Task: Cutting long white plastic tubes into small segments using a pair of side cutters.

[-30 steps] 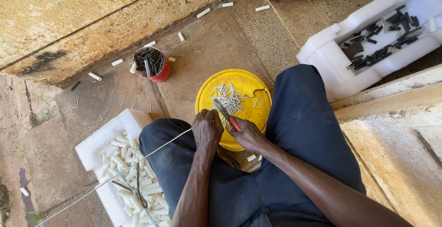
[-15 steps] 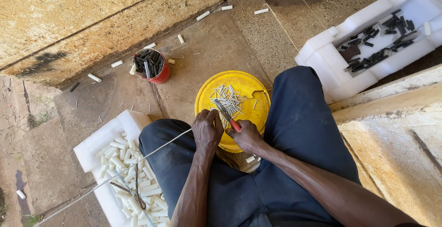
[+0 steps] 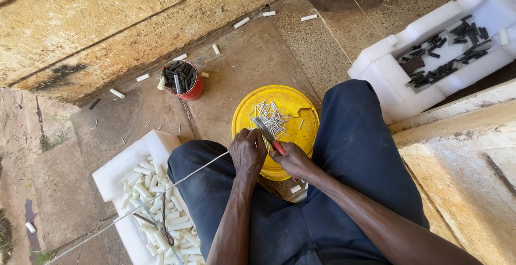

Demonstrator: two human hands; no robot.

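Both hands work together just over the round yellow plastic lid (image 3: 290,136): our left hand (image 3: 247,152) pinches a long thin grey wire (image 3: 161,192), our right hand (image 3: 293,160) grips red-handled pliers (image 3: 269,135). We judge we are snipping short bits onto the pile of pale wire cuttings (image 3: 271,115) beyond the fingers; next the wire must be fed squarely between the pliers' blades.

Outdoor makeshift workshop; concrete floor (image 3: 258,55); foam trays (image 3: 408,88) of parts

Concrete floor (image 3: 252,61) carries yellow lid (image 3: 293,104), red can (image 3: 183,80), two white foam trays (image 3: 145,149), scattered white tubes (image 3: 117,93).

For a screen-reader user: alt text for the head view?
Seated person's left hand and right hand work a red-handled tool over a yellow lid strewn with small white pieces; white trays sit either side.
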